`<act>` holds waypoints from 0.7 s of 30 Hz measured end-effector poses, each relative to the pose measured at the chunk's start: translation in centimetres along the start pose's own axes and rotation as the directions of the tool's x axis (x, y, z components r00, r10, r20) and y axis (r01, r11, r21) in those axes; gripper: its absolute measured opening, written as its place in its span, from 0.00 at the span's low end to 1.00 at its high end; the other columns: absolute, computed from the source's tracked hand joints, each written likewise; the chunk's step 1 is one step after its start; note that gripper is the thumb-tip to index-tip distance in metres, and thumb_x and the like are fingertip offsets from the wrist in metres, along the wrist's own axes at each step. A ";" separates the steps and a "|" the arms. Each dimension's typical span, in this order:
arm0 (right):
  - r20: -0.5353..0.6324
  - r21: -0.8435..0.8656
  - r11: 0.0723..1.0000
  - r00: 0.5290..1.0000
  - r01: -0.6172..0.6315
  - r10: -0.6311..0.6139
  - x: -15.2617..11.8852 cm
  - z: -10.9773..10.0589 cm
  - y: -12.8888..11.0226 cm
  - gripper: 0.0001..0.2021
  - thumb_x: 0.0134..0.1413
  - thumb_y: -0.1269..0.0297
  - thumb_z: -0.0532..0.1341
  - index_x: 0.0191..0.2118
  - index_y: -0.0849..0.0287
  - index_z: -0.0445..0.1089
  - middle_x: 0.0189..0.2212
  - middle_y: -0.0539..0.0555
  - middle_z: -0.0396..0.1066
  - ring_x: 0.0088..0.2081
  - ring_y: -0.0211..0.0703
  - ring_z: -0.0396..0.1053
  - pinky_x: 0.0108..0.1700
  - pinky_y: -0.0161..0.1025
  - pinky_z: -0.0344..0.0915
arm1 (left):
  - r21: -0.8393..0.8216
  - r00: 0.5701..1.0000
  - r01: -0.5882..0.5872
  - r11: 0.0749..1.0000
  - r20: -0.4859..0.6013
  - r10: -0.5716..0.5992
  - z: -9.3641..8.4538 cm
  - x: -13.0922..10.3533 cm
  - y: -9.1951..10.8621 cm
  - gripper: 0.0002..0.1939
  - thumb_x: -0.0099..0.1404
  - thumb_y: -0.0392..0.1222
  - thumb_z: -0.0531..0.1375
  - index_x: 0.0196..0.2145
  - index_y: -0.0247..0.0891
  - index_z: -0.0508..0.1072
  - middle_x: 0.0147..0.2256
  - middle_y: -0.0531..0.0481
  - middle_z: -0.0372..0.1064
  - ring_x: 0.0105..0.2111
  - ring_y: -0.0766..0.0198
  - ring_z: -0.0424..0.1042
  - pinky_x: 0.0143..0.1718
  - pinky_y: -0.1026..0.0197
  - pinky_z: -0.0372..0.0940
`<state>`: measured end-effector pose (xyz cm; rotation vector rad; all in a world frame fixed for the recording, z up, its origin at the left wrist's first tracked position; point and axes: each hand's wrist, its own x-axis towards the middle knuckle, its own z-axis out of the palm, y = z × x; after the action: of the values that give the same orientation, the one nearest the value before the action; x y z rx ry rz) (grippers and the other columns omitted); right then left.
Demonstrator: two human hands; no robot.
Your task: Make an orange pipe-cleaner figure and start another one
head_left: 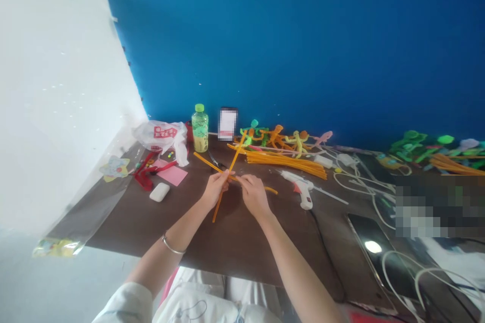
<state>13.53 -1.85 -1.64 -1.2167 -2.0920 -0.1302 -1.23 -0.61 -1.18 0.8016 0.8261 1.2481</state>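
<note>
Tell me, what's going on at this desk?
A person is holding two orange fuzzy stems, crossed over each other, with the left hand at the crossing and the right hand on one stem. Behind lies a bundle of similar orange stems, with small colorful figures near the wall. A white glue gun lies to the right.

On the table, crossed stems sit between a small case, left, and a glue gun, right. Behind the stems, a bottle stands between a plastic bag, left, and a phone, right. A stem bundle lies behind the glue gun.
</note>
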 end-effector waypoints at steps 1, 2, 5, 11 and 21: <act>-0.027 -0.021 1.000 1.000 -0.017 0.016 0.0 0.0 -0.1 0.16 0.54 0.76 0.49 0.41 0.57 0.69 0.33 0.55 0.69 0.36 0.44 0.64 0.40 0.42 0.59 | -0.003 1.000 0.005 1.000 0.012 -0.005 0.1 -0.1 0.0 0.23 0.48 0.54 0.62 0.34 0.30 0.75 0.20 0.53 0.59 0.16 0.78 0.49 0.18 0.67 0.41; -0.056 -0.032 0.999 0.998 -0.030 0.028 0.1 0.0 -0.1 0.15 0.53 0.76 0.49 0.41 0.57 0.69 0.34 0.55 0.69 0.38 0.44 0.64 0.42 0.43 0.58 | -0.009 1.000 0.009 1.000 0.021 -0.009 0.2 -0.2 0.0 0.23 0.49 0.54 0.62 0.34 0.30 0.74 0.21 0.53 0.59 0.16 0.79 0.49 0.18 0.67 0.41; -0.138 -0.024 0.999 0.990 -0.042 0.038 0.3 0.1 -0.3 0.13 0.54 0.74 0.50 0.41 0.57 0.68 0.36 0.56 0.68 0.41 0.44 0.63 0.45 0.44 0.56 | -0.033 0.999 0.027 0.999 0.030 -0.026 0.4 -0.2 0.0 0.23 0.49 0.53 0.62 0.35 0.30 0.74 0.21 0.53 0.60 0.16 0.79 0.50 0.18 0.67 0.41; -0.266 -0.005 1.000 0.964 -0.014 0.012 0.3 -0.4 -1.1 0.10 0.53 0.73 0.53 0.38 0.56 0.68 0.36 0.55 0.68 0.41 0.44 0.63 0.44 0.44 0.57 | -0.041 0.999 0.015 0.999 0.050 -0.013 0.5 -0.2 -0.1 0.23 0.50 0.53 0.61 0.34 0.29 0.73 0.22 0.50 0.63 0.15 0.79 0.48 0.18 0.67 0.41; 0.317 0.815 0.291 0.806 -0.501 0.499 0.6 -0.3 -3.3 0.11 0.47 0.55 0.59 0.31 0.58 0.68 0.21 0.49 0.66 0.18 0.34 0.60 0.20 0.33 0.57 | -0.022 0.999 -0.029 0.999 -0.026 0.028 0.4 0.0 -0.3 0.28 0.51 0.56 0.60 0.43 0.32 0.70 0.21 0.53 0.64 0.14 0.78 0.49 0.17 0.68 0.44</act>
<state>10.87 -3.39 -0.17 -1.0731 -1.2594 1.1420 -0.69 -0.64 -1.28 0.7830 0.8225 1.2929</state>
